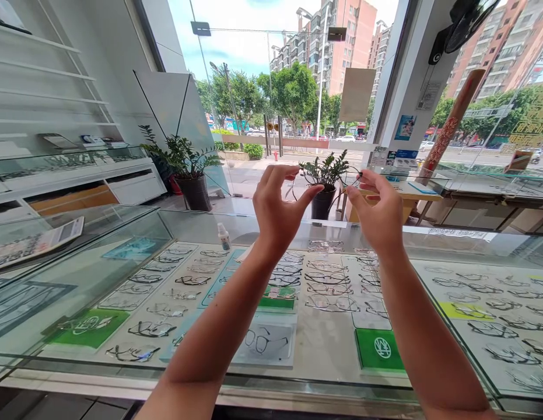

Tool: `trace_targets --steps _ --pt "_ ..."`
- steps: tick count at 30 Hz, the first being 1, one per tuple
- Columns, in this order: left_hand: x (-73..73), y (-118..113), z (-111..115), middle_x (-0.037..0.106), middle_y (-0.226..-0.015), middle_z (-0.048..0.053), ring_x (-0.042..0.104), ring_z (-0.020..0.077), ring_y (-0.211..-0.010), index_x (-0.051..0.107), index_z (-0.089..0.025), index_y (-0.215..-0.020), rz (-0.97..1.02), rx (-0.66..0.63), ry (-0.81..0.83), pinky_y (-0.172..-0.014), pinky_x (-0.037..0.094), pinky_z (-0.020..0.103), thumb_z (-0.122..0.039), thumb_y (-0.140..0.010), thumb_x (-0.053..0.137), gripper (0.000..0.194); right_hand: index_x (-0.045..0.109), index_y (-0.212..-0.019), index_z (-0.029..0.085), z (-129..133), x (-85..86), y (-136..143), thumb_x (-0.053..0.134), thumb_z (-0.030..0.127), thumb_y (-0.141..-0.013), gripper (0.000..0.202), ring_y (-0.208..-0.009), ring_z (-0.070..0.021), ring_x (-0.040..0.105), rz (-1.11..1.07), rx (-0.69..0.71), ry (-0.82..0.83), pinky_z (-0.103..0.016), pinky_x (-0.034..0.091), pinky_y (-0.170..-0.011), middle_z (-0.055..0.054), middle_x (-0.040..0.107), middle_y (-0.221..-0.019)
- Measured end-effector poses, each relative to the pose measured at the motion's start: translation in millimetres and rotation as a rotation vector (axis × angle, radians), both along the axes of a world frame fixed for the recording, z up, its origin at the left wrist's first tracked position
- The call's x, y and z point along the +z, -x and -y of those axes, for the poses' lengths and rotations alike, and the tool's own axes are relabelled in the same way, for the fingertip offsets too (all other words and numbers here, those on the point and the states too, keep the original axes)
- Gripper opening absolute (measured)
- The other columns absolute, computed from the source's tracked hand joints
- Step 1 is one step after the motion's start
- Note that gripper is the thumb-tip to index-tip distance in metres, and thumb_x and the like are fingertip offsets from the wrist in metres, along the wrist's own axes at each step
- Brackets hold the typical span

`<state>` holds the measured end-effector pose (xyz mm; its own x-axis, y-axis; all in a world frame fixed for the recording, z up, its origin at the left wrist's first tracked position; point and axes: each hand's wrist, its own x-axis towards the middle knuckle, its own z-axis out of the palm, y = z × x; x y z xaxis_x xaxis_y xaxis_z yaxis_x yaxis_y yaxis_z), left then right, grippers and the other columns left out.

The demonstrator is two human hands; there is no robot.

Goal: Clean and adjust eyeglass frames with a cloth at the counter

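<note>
While the bare left hand (pixel 282 201) and bare right hand (pixel 378 210) gripped opposite sides of thin dark-rimmed eyeglasses (pixel 359 174) — open room lay above the straight-edged clear glass counter (pixel 323 344).

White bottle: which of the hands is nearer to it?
Left. The left hand is above and right of the bottle in view; the right hand is farther off to its right.

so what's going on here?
A person is holding up a thin pair of glasses with both bare hands, the left hand at one side and the right hand at the other. Both arms reach out over a glass display counter, where more eyeglasses lie in rows. In view, the held pair overlaps a potted plant, so its finer details are hard to make out.
</note>
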<state>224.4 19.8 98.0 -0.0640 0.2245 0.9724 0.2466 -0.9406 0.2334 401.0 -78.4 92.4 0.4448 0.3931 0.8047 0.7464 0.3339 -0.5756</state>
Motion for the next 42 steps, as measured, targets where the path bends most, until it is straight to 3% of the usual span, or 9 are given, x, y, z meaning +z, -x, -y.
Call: trace_targets --steps 7,21,35,42 --pt "-2.9 -1.9 -6.1 0.079 -0.107 0.004 0.076 0.0236 -0.1 0.07 -0.027 -0.115 0.007 -0.029 0.025 -0.09 0.06 0.04 -0.047 -0.082 0.094 0.045 0.068 -0.134 0.023 0.3 1.0 1.0 0.078 0.037 -0.094 0.043 -0.116 -0.0295 0.076 0.017 -0.014 -0.046 -0.05 0.063 -0.094 -0.012 0.078 -0.13" --pt "-7.8 -7.5 -16.1 0.08 -0.114 0.005 0.079 0.0222 -0.103 0.067 -0.026 -0.117 0.015 -0.174 0.127 -0.083 0.061 0.038 -0.04 -0.084 0.093 0.044 0.064 -0.132 0.027 -2.7 -0.4 1.7 0.081 0.032 -0.093 0.043 -0.117 -0.032 0.073 0.108 -0.056 -0.183 -0.052 0.063 -0.092 -0.012 0.074 -0.131" --pt "-12.8 -11.9 -24.8 0.078 -0.115 0.007 0.078 0.0242 -0.109 0.063 -0.024 -0.118 0.105 -0.146 0.075 -0.087 0.062 0.038 -0.046 -0.08 0.096 0.055 0.059 -0.135 0.03 -3.0 -2.3 18.4 0.07 0.032 -0.101 0.036 -0.127 -0.0356 0.066 0.277 -0.08 -0.256 -0.061 0.058 -0.108 -0.013 0.068 -0.131" --pt "-13.8 -12.1 -21.6 0.075 -0.116 0.009 0.074 0.0254 -0.109 0.063 -0.024 -0.12 0.147 0.032 -0.099 -0.084 0.06 0.038 -0.045 -0.083 0.094 0.053 0.057 -0.136 0.03 -13.7 -8.4 10.6 0.073 0.03 -0.099 0.04 -0.125 -0.0314 0.071 0.242 -0.046 -0.254 -0.052 0.066 -0.094 -0.012 0.07 -0.134"
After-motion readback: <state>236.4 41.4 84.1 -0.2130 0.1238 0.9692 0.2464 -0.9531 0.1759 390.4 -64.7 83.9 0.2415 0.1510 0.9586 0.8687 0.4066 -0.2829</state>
